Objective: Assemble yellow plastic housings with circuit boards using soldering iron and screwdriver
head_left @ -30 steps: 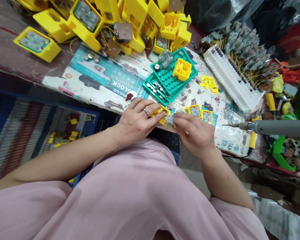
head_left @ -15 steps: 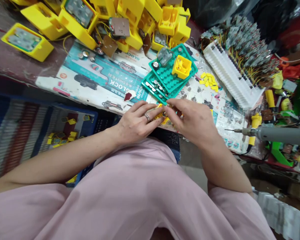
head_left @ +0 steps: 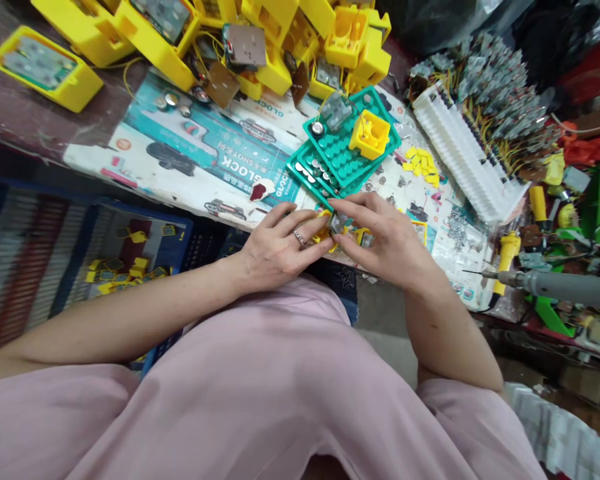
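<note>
Yellow case sat on the near edge of the printed sheet, under the fingertips of the left hand and just left of the right hand's fingertips. The left hand lay palm down, its fingers nearly together and reaching over the case; it held the case between its fingertips, which hid much of it. A ring showed on one of its fingers. The right hand was narrow at the tips, thumb and forefinger pinching a grey block right at the case. Whether the block was seated in the case could not be told, as the fingers covered the join.

Beneath and behind the right hand, more yellow cases showed in part. Just beyond both hands' fingertips stood green trays, one overlapping the other, with a yellow box and another grey block on the upper one. Beyond the right hand lay small yellow chips, and farther to its right a white rack. A grey tool pointed its thin tip toward the right hand, well apart from it. Left of the left hand, below the table, a blue crate held yellow pieces.
</note>
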Demonstrator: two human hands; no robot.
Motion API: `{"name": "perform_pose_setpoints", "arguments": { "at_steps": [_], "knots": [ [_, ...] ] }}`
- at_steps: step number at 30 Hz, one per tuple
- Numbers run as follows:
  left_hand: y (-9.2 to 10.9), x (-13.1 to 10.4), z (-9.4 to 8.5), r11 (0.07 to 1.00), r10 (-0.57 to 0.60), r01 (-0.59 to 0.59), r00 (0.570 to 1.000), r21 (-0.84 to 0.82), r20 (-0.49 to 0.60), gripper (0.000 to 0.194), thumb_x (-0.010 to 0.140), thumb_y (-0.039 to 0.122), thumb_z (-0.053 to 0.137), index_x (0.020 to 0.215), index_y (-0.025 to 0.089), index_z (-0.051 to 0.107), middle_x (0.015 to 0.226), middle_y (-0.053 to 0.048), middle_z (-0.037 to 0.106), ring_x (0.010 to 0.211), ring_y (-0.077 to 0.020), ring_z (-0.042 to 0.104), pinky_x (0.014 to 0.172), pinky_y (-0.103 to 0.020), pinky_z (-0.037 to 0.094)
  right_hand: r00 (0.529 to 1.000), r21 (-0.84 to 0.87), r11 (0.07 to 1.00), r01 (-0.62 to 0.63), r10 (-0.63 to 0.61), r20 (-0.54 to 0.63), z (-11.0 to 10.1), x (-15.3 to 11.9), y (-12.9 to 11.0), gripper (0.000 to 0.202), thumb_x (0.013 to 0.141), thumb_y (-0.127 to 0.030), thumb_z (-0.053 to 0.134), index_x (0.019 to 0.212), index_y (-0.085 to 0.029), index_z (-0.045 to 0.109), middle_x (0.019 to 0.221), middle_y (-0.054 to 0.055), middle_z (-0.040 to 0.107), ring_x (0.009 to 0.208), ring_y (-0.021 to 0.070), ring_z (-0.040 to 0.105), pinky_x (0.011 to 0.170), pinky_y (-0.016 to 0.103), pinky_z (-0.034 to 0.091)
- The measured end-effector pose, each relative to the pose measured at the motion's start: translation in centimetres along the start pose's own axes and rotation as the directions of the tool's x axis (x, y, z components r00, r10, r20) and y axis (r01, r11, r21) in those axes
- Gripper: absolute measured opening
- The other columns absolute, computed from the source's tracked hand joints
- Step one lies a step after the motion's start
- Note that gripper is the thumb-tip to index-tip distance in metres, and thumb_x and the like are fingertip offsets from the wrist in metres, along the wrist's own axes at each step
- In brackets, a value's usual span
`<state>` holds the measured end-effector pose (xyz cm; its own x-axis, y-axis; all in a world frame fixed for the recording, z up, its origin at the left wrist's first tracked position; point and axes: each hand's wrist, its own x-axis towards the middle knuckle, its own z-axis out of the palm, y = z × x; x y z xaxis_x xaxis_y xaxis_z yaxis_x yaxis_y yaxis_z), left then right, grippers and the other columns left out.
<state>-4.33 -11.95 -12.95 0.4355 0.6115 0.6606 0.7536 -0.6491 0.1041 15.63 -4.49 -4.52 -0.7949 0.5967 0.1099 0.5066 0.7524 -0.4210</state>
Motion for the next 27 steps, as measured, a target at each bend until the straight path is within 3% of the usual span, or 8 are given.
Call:
{"name": "perform_pose_setpoints", "arguments": {
  "at_steps": [3,7,10,12,17,21,27],
  "knots": [
    [-0.4,0.0,0.1,0.998,-0.006,0.003,0.999,-0.066,-0.037,0.021,0.091,0.022,0.063,0.111,0.022,0.066,0.120,-0.009,0.070,0.114,-0.0238,0.066,0.092,-0.043,0.057,0.998,0.007,0.999,-0.050,0.051,-0.029,0.2,-0.5,-0.7,0.047,0.088,-0.023,0.062,0.134,-0.021,0.055,0.118,0.009,0.070,0.101,0.0214,0.068,0.086,0.037,0.058],
    [-0.6,0.1,-0.2,0.973,-0.063,0.037,0.993,-0.230,-0.105,0.024,0.087,0.025,0.066,0.109,0.017,0.061,0.125,-0.016,0.066,0.114,-0.0250,0.066,0.091,-0.040,0.058,0.997,0.058,0.998,-0.030,0.034,-0.072,0.5,-0.9,-0.9,0.034,0.087,-0.023,0.064,0.121,-0.020,0.061,0.113,0.008,0.073,0.099,0.0212,0.070,0.087,0.036,0.058],
    [-0.3,0.2,-0.7,0.948,-0.182,0.168,0.983,-0.270,-0.028,0.037,0.088,0.031,0.065,0.119,0.016,0.053,0.131,-0.018,0.064,0.119,-0.0274,0.065,0.103,-0.051,0.051,0.993,0.064,0.998,-0.015,0.023,-0.113,0.9,-1.2,-0.9,0.031,0.089,-0.024,0.064,0.119,-0.020,0.062,0.112,0.009,0.074,0.101,0.0216,0.070,0.089,0.037,0.058],
    [-0.2,0.4,-1.1,0.929,-0.214,0.215,0.976,-0.302,0.037,0.046,0.088,0.033,0.065,0.127,0.014,0.048,0.133,-0.019,0.064,0.124,-0.0289,0.062,0.106,-0.052,0.047,0.990,0.045,0.999,-0.007,0.013,-0.144,1.2,-1.3,-1.0,0.031,0.088,-0.023,0.064,0.119,-0.019,0.063,0.112,0.009,0.074,0.103,0.0218,0.070,0.090,0.037,0.057],
    [-0.9,1.0,-1.4,0.918,-0.151,0.181,0.982,-0.352,0.112,0.070,0.093,0.037,0.061,0.148,0.007,0.031,0.136,-0.021,0.061,0.126,-0.0295,0.059,0.100,-0.043,0.048,0.979,-0.106,0.994,0.015,-0.036,-0.200,1.7,-1.5,-2.0,0.029,0.090,-0.027,0.065,0.118,-0.021,0.065,0.112,0.009,0.073,0.105,0.0219,0.067,0.091,0.036,0.056],
    [-1.2,1.0,-1.1,0.917,-0.159,0.190,0.980,-0.352,0.116,0.085,0.094,0.039,0.061,0.158,0.013,0.012,0.132,-0.016,0.065,0.121,-0.0283,0.061,0.100,-0.043,0.046,0.982,-0.229,0.973,-0.005,-0.038,-0.183,2.0,-1.7,-2.6,0.026,0.093,-0.031,0.062,0.115,-0.020,0.067,0.109,0.010,0.073,0.100,0.0233,0.066,0.088,0.038,0.054],
    [-1.2,0.9,-0.9,0.912,-0.162,0.196,0.979,-0.361,0.122,0.087,0.096,0.043,0.057,0.160,0.019,0.004,0.131,-0.014,0.066,0.117,-0.0274,0.062,0.099,-0.042,0.044,0.982,-0.159,0.987,-0.032,0.001,-0.189,2.3,-1.9,-1.8,0.026,0.092,-0.039,0.065,0.113,-0.025,0.069,0.104,0.008,0.071,0.096,0.0224,0.064,0.084,0.040,0.053]
  ]
}}
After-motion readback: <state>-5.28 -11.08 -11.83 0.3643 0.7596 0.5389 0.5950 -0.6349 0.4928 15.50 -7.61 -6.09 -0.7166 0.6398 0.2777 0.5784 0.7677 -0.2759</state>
